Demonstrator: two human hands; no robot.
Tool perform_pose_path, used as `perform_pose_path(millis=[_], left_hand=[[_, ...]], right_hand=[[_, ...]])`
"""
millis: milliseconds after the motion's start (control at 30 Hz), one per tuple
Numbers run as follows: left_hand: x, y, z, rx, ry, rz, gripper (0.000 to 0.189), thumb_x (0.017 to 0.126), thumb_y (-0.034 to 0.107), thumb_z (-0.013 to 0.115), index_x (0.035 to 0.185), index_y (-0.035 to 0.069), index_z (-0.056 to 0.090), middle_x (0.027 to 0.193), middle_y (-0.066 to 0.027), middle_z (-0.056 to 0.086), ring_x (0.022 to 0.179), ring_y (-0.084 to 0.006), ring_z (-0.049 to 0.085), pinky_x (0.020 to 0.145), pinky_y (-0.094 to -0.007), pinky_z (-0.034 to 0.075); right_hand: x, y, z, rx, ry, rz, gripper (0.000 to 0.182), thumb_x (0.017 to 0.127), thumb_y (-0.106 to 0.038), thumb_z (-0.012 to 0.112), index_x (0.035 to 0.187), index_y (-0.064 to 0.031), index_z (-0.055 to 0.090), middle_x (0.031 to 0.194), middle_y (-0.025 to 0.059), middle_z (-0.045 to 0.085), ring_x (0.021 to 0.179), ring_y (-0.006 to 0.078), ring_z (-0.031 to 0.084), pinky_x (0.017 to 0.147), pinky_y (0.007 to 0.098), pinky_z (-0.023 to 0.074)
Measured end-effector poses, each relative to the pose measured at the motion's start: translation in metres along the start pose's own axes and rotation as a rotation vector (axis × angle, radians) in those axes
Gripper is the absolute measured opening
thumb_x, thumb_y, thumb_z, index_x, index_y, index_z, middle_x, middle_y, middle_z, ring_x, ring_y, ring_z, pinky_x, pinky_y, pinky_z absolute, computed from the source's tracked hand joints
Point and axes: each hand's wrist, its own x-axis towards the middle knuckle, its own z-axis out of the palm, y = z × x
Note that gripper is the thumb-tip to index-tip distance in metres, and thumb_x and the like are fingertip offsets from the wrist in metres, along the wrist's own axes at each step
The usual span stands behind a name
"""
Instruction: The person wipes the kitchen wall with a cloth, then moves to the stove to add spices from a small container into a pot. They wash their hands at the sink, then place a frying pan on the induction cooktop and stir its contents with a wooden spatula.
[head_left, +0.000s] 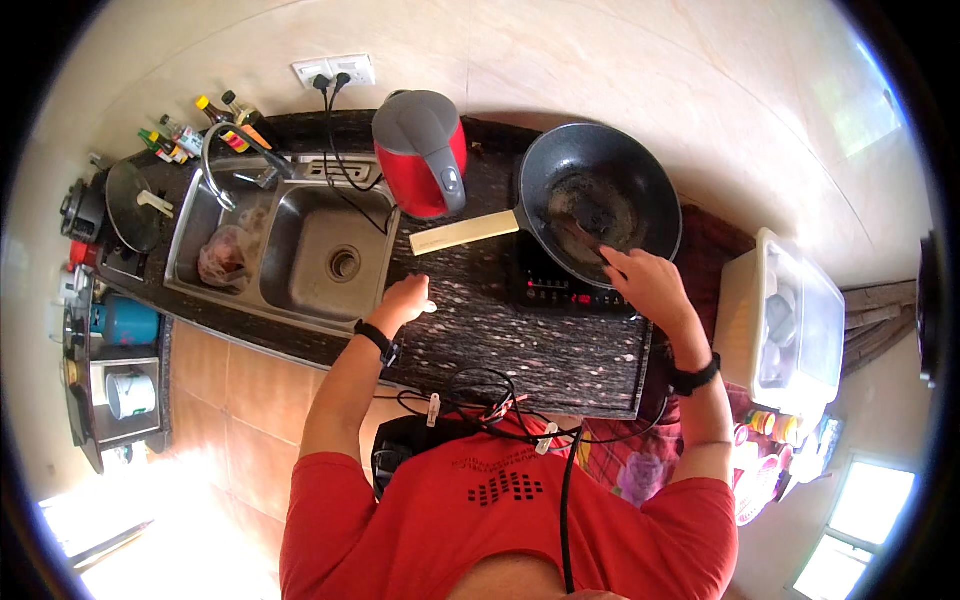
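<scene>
A dark wok-style pan (600, 169) with a pale handle (465, 232) sits on a black induction cooktop (544, 289) whose display is lit red. My right hand (646, 281) grips a brown spatula (581, 234) near the pan's front rim, and the tool's lower end rests in the pan. A little liquid or residue shows on the pan's bottom. My left hand (409, 298) is over the dark stone counter (480, 330), beside the sink's right edge; its fingers are partly curled and nothing shows in it. Behind the pan handle stands a red and grey electric kettle (416, 161).
A double-bowl steel sink (304, 259) with a curved faucet (212, 169) holds a plastic bag (225, 259). Sauce bottles (244, 124) and a glass lid (131, 206) stand at left. A lidded plastic bin (795, 322) is at right. Black cables (480, 390) hang by the counter's front.
</scene>
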Motion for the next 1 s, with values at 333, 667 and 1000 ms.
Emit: perform_pose_path(millis=[333, 667, 1000], left_hand=[[-0.017, 0.012, -0.010, -0.162, 0.114, 0.000, 0.032, 0.078, 0.025, 0.072, 0.086, -0.001, 0.056, 0.090, -0.0201, 0.063, 0.088, -0.0364, 0.063, 0.073, -0.0443, 0.050], [-0.083, 0.067, -0.047, -0.445, 0.988, 0.153, 0.014, 0.079, 0.010, 0.068, 0.090, 0.007, 0.059, 0.074, -0.0061, 0.055, 0.061, -0.0249, 0.054, 0.059, -0.0380, 0.047], [-0.068, 0.122, -0.088, 0.192, 1.080, 0.337, 0.041, 0.084, 0.022, 0.066, 0.119, 0.003, 0.056, 0.112, -0.0120, 0.055, 0.106, -0.0307, 0.051, 0.092, -0.0435, 0.040]], right_hand=[[-0.058, 0.034, -0.062, -0.064, -0.214, 0.167, 0.028, 0.089, -0.029, 0.054, 0.112, -0.0195, 0.067, 0.082, 0.0165, 0.063, 0.077, 0.0370, 0.062, 0.070, 0.0453, 0.0491], [-0.009, 0.030, 0.019, -0.081, 0.163, 0.062, 0.023, 0.090, -0.028, 0.056, 0.109, -0.0178, 0.065, 0.077, 0.0126, 0.061, 0.068, 0.0321, 0.064, 0.060, 0.0431, 0.0511], [0.050, 0.039, 0.054, 0.196, 0.333, 0.205, 0.029, 0.092, -0.027, 0.054, 0.113, -0.0100, 0.064, 0.086, 0.0206, 0.066, 0.081, 0.0386, 0.063, 0.071, 0.0446, 0.0499]])
